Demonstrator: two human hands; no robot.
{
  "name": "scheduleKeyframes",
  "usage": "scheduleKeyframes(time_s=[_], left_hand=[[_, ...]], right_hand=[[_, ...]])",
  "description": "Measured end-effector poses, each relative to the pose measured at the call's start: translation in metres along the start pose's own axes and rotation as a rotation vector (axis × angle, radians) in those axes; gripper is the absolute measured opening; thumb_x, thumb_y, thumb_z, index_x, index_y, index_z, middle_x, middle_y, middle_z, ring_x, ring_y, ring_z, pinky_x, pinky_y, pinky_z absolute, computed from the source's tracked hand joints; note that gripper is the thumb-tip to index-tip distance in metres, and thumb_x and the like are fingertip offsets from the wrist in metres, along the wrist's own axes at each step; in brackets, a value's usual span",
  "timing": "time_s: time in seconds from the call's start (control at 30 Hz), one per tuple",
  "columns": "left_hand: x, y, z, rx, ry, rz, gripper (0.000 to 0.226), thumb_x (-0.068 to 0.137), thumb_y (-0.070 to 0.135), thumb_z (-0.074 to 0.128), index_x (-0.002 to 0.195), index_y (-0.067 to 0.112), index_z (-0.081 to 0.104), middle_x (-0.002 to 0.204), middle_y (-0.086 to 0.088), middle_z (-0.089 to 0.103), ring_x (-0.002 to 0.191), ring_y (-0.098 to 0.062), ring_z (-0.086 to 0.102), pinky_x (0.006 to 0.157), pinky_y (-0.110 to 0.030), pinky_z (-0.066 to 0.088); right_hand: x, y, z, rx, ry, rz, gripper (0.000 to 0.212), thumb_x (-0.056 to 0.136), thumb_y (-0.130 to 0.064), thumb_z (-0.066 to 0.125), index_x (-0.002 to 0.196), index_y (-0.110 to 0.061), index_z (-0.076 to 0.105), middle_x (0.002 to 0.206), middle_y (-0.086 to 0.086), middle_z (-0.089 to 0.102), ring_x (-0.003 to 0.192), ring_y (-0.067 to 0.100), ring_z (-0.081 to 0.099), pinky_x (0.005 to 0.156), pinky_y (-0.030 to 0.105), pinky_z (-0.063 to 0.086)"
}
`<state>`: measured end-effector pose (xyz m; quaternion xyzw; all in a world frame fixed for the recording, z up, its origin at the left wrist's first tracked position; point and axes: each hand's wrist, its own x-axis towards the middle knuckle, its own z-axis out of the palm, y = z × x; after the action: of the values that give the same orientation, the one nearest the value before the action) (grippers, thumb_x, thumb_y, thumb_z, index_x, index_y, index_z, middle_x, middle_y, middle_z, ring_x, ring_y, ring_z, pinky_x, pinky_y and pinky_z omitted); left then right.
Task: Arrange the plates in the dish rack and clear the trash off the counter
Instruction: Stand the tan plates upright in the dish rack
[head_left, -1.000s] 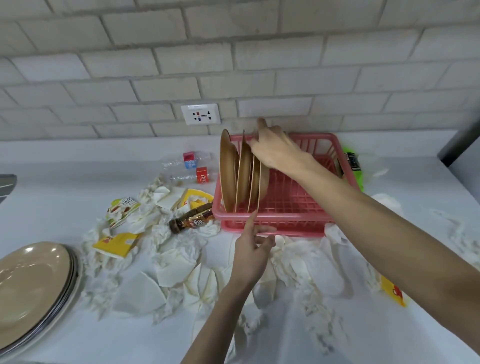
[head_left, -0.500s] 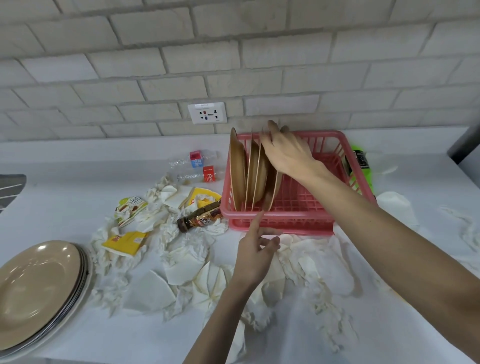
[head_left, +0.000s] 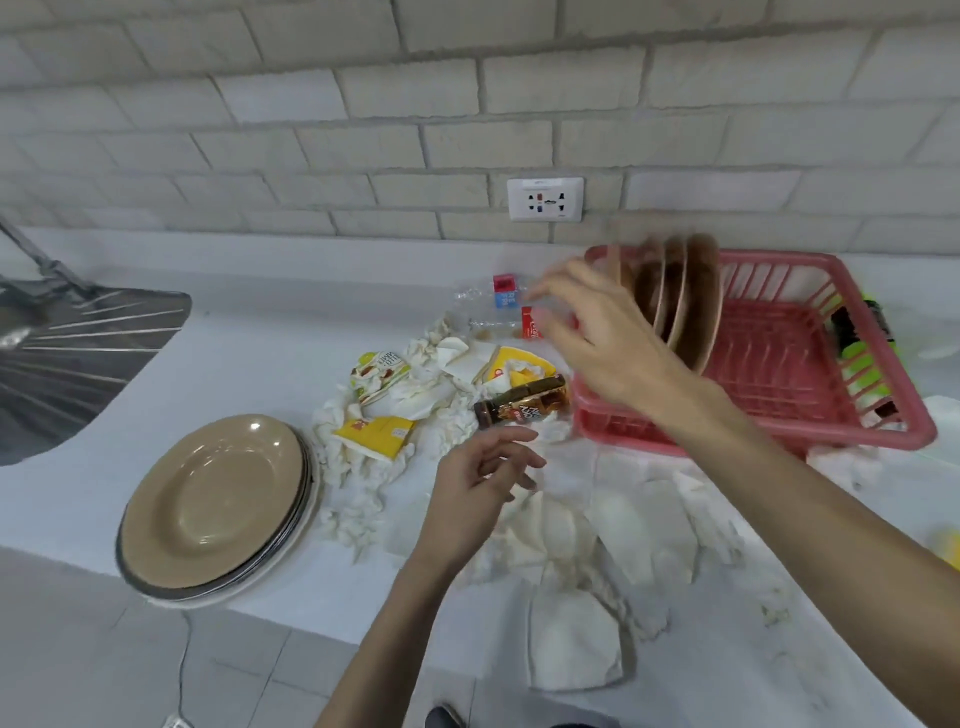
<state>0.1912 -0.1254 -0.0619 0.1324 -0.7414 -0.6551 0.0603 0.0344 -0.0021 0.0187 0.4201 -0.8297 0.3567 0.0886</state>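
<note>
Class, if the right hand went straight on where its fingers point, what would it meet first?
Probably the clear bottle with the red-and-blue label, just beyond the right hand. The hand may be raised and pass over it; depth is unclear.

Plates (head_left: 218, 499) look smooth & shiny, w/ a bright spot of light. Rack (head_left: 769, 364) is pink plastic. Tissues (head_left: 561, 530) are soft, crumpled paper. Tabletop (head_left: 249, 343) is white, smooth, matt. Sink (head_left: 67, 358) is shiny ribbed metal. Wall (head_left: 311, 104) is rough brick.
</note>
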Motion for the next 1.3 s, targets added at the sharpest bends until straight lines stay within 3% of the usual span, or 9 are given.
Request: scheduleKeyframes(time_s=[0.1, 0.23, 0.43, 0.53, 0.63, 0.73, 0.9, 1.07, 1.3], left_hand=[[-0.01, -0.009, -0.057, 0.026, 0.091, -0.015, 0.03, 0.096, -0.003, 0.051, 0.103, 0.019, 0.07, 0.087, -0.003, 0.075, 0.073, -0.017, 0.068, 0.062, -0.024, 0.047], [-0.026, -0.031, -0.14, 0.061, 0.252, -0.036, 0.029, 0.093, -0.003, 0.051, 0.098, 0.018, 0.072, 0.083, -0.005, 0.075, 0.069, -0.018, 0.067, 0.063, -0.029, 0.048], [-0.024, -0.056, -0.252, 0.253, 0.452, -0.043, 0.027, 0.094, 0.0, 0.051, 0.094, 0.018, 0.072, 0.079, 0.002, 0.074, 0.07, -0.011, 0.067, 0.067, -0.027, 0.05], [-0.011, -0.084, -0.315, 0.501, 0.533, -0.065, 0.014, 0.089, 0.024, 0.063, 0.099, 0.029, 0.07, 0.093, 0.014, 0.072, 0.088, -0.006, 0.066, 0.081, -0.033, 0.055], [0.011, -0.105, -0.369, 0.716, 0.568, -0.181, 0.042, 0.081, 0.043, 0.07, 0.12, 0.03, 0.063, 0.119, 0.009, 0.065, 0.112, -0.02, 0.058, 0.093, -0.045, 0.051], [0.033, -0.116, -0.4, 0.889, 0.472, -0.267, 0.06, 0.079, 0.047, 0.076, 0.132, 0.024, 0.057, 0.139, 0.0, 0.053, 0.126, -0.027, 0.048, 0.104, -0.048, 0.04], [0.041, -0.127, -0.415, 0.764, 0.432, -0.199, 0.034, 0.077, 0.041, 0.079, 0.108, 0.029, 0.07, 0.124, 0.008, 0.064, 0.117, -0.021, 0.057, 0.097, -0.043, 0.047], [0.045, -0.121, -0.412, 0.643, 0.475, -0.041, 0.033, 0.077, 0.031, 0.081, 0.108, 0.027, 0.07, 0.123, 0.01, 0.064, 0.119, -0.017, 0.053, 0.101, -0.041, 0.045], [0.044, -0.113, -0.414, 0.53, 0.485, 0.062, 0.031, 0.076, 0.015, 0.08, 0.106, 0.019, 0.07, 0.113, 0.009, 0.064, 0.107, -0.012, 0.059, 0.095, -0.034, 0.05]], right_hand=[[0.003, -0.037, 0.051, 0.102, -0.149, -0.035, 0.023, 0.096, -0.023, 0.051, 0.101, -0.009, 0.068, 0.099, 0.0, 0.063, 0.096, 0.012, 0.055, 0.084, 0.023, 0.039], [0.003, -0.08, 0.128, 0.152, -0.385, 0.046, 0.018, 0.096, -0.022, 0.054, 0.093, -0.011, 0.069, 0.091, 0.0, 0.067, 0.087, 0.016, 0.059, 0.081, 0.037, 0.047], [0.003, -0.132, 0.232, 0.119, -0.676, 0.191, 0.035, 0.098, -0.033, 0.048, 0.124, -0.012, 0.057, 0.112, 0.006, 0.062, 0.106, 0.022, 0.055, 0.087, 0.037, 0.045], [0.01, -0.145, 0.267, 0.068, -0.69, 0.251, 0.036, 0.094, -0.033, 0.048, 0.126, -0.015, 0.051, 0.112, 0.007, 0.058, 0.105, 0.025, 0.054, 0.083, 0.038, 0.046], [0.011, -0.152, 0.29, 0.049, -0.703, 0.292, 0.033, 0.091, -0.033, 0.049, 0.12, -0.017, 0.05, 0.11, 0.004, 0.057, 0.102, 0.024, 0.056, 0.085, 0.042, 0.049], [0.012, -0.153, 0.303, 0.019, -0.685, 0.329, 0.037, 0.09, -0.034, 0.049, 0.124, -0.018, 0.047, 0.113, 0.004, 0.055, 0.105, 0.024, 0.054, 0.089, 0.043, 0.048], [0.016, -0.157, 0.307, 0.028, -0.651, 0.397, 0.038, 0.09, -0.032, 0.047, 0.126, -0.022, 0.047, 0.108, 0.002, 0.053, 0.101, 0.023, 0.053, 0.088, 0.042, 0.047], [0.02, -0.158, 0.307, 0.047, -0.617, 0.45, 0.031, 0.084, -0.03, 0.044, 0.114, -0.025, 0.048, 0.099, -0.002, 0.056, 0.092, 0.021, 0.055, 0.081, 0.041, 0.049], [0.022, -0.159, 0.307, 0.09, -0.585, 0.479, 0.036, 0.079, -0.032, 0.046, 0.115, -0.03, 0.047, 0.094, -0.004, 0.057, 0.087, 0.018, 0.057, 0.079, 0.044, 0.052]])
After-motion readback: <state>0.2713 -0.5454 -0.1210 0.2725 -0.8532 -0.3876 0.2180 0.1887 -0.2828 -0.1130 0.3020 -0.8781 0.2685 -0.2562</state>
